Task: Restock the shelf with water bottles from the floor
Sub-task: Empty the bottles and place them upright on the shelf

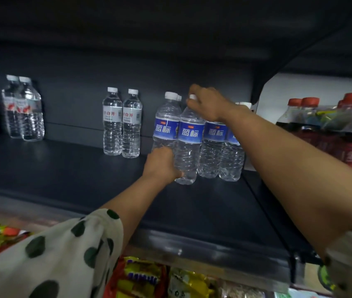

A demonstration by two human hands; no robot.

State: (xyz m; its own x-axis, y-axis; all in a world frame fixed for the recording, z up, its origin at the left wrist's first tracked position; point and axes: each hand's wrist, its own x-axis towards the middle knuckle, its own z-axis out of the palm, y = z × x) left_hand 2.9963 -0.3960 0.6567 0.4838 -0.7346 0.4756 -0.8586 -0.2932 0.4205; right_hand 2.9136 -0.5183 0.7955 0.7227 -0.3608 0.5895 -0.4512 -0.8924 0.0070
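water bottles (190, 138) on shelf (63, 168), right end

Bare shelf (67, 168) lies open at centre left and in front; white-label bottles (122, 123) and blue-label bottles (211, 138) block centre right.

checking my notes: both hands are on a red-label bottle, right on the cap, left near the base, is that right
Not quite. The head view shows the bottle has a blue label, not red. The rest holds: the right hand is on its cap and the left hand grips near its base.
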